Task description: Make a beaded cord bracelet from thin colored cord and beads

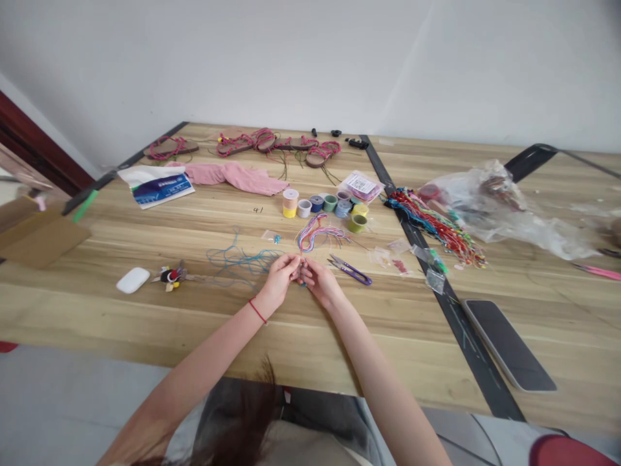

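our hair (245, 421) is hanging down by our arms as we are leaning over the desk (145, 310). our left hand (279, 281) and right hand (320, 283) are close together, pinching some thin threads (301, 272) between them, right over the desk. a rainbow bunch of threads (315, 234) is lying just ahead, and small scissors (349, 270) are lying beside our right hand. our pinch could be slipping if it is loose, and a bumped blade could be snagging threads.

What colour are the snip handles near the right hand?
Purple; the snip handles show best in the head view.
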`<state>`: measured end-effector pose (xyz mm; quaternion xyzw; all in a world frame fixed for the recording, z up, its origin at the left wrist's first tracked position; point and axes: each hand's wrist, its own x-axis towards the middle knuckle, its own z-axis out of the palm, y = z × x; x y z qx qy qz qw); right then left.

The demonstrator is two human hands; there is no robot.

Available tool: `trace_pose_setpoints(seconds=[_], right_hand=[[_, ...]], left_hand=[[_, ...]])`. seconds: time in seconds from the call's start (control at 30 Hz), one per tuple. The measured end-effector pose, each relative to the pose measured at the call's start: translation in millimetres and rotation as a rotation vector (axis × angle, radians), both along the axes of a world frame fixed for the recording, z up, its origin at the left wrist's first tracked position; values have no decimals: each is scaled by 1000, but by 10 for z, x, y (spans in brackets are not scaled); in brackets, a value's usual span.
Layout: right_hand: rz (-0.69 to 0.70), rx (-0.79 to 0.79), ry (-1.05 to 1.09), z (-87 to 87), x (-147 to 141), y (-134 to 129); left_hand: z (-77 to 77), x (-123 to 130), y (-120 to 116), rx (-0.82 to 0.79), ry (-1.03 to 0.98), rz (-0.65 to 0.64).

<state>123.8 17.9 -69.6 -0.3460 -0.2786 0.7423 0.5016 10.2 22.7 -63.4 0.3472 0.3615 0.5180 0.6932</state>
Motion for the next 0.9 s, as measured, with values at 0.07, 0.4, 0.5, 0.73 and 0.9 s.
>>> trace_pose_setpoints(seconds=[0.07, 0.4, 0.5, 0.73, 0.9], right_hand=[[2, 12, 4, 0, -13, -4], [-92, 51, -106, 12, -42, 10], [-125, 101, -199, -24, -47, 4], [-199, 241, -454, -66, 2, -35], [-212, 340, -567, -62, 65, -36]], left_hand=[[25, 6, -17, 4, 9, 10], [84, 16, -31, 39, 14, 12], [106, -40, 6, 10, 116, -57], [113, -154, 122, 223, 326, -63], [110, -188, 146, 229, 330, -114]])
